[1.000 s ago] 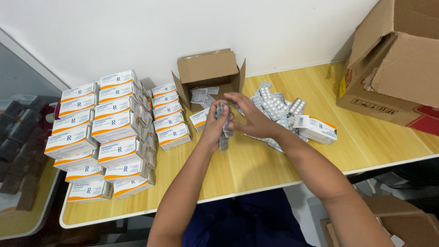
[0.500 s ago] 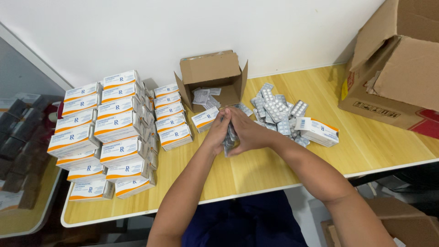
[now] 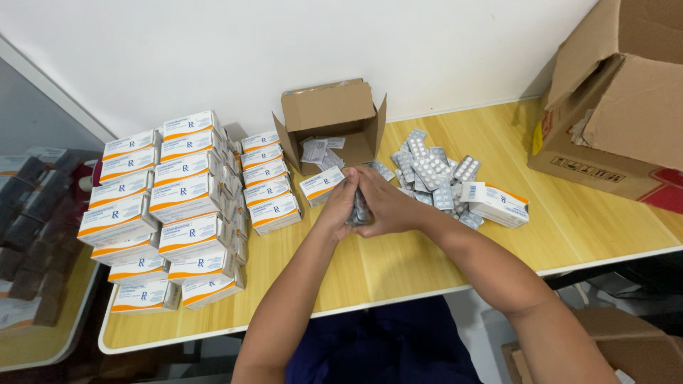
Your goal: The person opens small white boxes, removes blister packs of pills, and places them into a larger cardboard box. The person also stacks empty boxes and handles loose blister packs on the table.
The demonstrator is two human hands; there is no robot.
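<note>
Left hand (image 3: 340,204) and right hand (image 3: 388,206): pressed together, both clamped on a stack of silver blister packs (image 3: 359,211), held just above the wooden table (image 3: 398,263), in front of the small open carton (image 3: 333,128).

Small open carton: brown, flaps up, folded paper leaflets (image 3: 316,149) inside.

Loose blister packs (image 3: 430,174): heaped right of the carton, touching one another.

White-and-orange medicine box (image 3: 496,203): lying at the right edge of that heap.

Single medicine box (image 3: 321,186): just in front of the carton, beside the left hand.

Stacked medicine boxes (image 3: 181,206): rows left of the carton.

Large cardboard box (image 3: 615,107): well right of the carton, open.
</note>
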